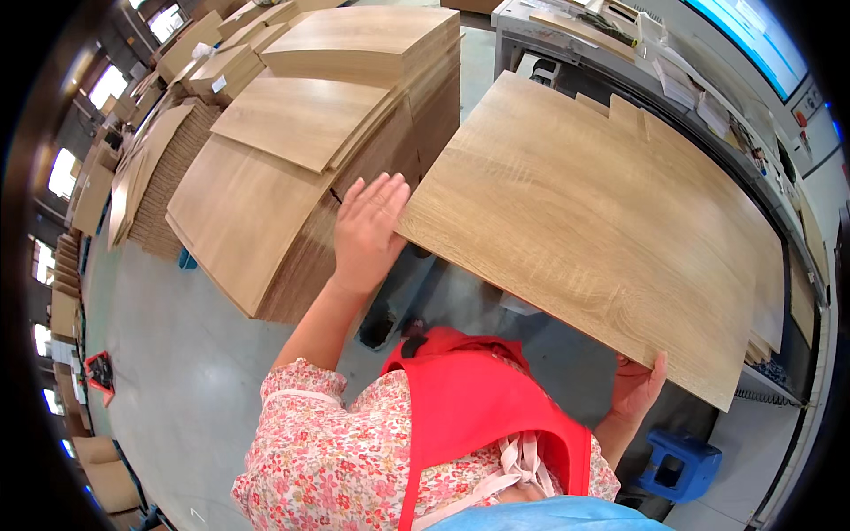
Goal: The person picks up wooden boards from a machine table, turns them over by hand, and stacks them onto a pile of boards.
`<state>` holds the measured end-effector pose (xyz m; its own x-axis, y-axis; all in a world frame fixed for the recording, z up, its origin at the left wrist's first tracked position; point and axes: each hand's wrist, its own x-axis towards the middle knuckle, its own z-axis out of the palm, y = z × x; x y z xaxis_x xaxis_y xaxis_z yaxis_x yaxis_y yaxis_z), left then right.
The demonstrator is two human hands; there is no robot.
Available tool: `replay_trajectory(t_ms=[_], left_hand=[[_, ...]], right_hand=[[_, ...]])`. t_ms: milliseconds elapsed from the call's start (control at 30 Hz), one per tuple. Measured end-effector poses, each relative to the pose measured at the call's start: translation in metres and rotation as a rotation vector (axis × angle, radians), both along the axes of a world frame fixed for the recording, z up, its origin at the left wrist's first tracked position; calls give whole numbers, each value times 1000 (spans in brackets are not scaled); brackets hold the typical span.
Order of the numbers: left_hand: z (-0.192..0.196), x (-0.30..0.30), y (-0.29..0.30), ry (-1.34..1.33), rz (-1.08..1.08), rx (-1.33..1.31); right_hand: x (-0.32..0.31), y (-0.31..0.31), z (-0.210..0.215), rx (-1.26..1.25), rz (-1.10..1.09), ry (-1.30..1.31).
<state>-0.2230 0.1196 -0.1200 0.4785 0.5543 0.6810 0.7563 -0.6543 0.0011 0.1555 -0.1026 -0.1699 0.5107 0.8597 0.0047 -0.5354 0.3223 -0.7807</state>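
Observation:
A large rectangular wood-grain board (575, 212) lies in front of me at the right, over a machine bed with more boards under its far and right sides. My left hand (370, 232) is at the board's left corner, its fingers stretched out and its inner side against the edge; the thumb is mostly hidden. On the near edge, towards the right, my right hand (639, 386) grips the board. Its thumb shows at the edge and the fingers are hidden underneath.
Left of the board stands a tall stack of similar panels (248, 221), with several loose panels (305, 119) on top. A blue plastic stool (680, 465) is at the lower right. Papers and tools lie along the machine's bench (686, 84). More stacked panels (155, 177) fill the far left.

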Motion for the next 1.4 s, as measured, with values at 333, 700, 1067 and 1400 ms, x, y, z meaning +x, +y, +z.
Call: replay_trajectory(t_ms=[333,700,1067,1400], left_hand=[[-34,11,67,-325,-72,-127],[-19,76,83,-640,-430,-617],[-10,67,63,-697,-521,-697],[-15,68,55,-656,-463,-729]], right_hand=[[-6,3,8,-37,-74,45],[-26,-8,15,-173,-13,43],[-52,-77,23,-406,308,-136],[-27,-84,18,-249,377,-497]])
